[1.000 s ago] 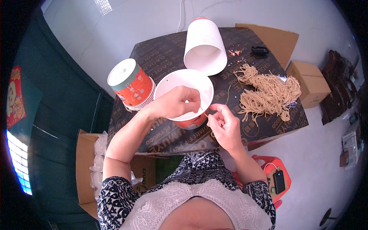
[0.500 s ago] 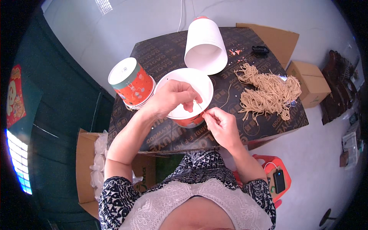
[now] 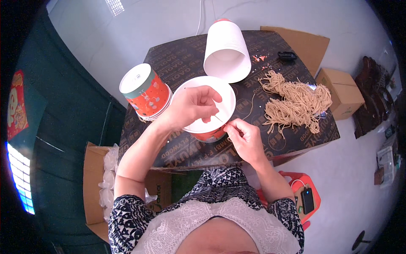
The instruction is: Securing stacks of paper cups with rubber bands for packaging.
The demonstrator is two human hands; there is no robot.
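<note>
A paper bucket [image 3: 226, 95], white inside with an orange printed outer wall, stands upright at the table's near middle. My left hand [image 3: 196, 106] is over its mouth, fingers curled in a pinch. A short thin piece of tan cord [image 3: 218, 118] shows at those fingertips, inside the bucket. Against the outer wall just below the rim, at the bucket's right, my right hand [image 3: 244, 137] is closed in a pinch. Its fingertips hide most of what they hold, which looks like the cord; a loose strand trails on the table behind this hand.
Upside-down stacked orange buckets [image 3: 148, 93] stand at the left. A white bucket stack [image 3: 227, 51] lies farther back, its mouth toward me. Tan cords [image 3: 296, 101] lie heaped at the right, near a black object [image 3: 287, 55]. An orange stool [image 3: 315, 190] holds a phone; cartons [image 3: 340, 91] stand beyond the table.
My left hand has shifted slightly and its fingers have curled differently around the cord end. The right hand stays at the rim, almost unmoved.
</note>
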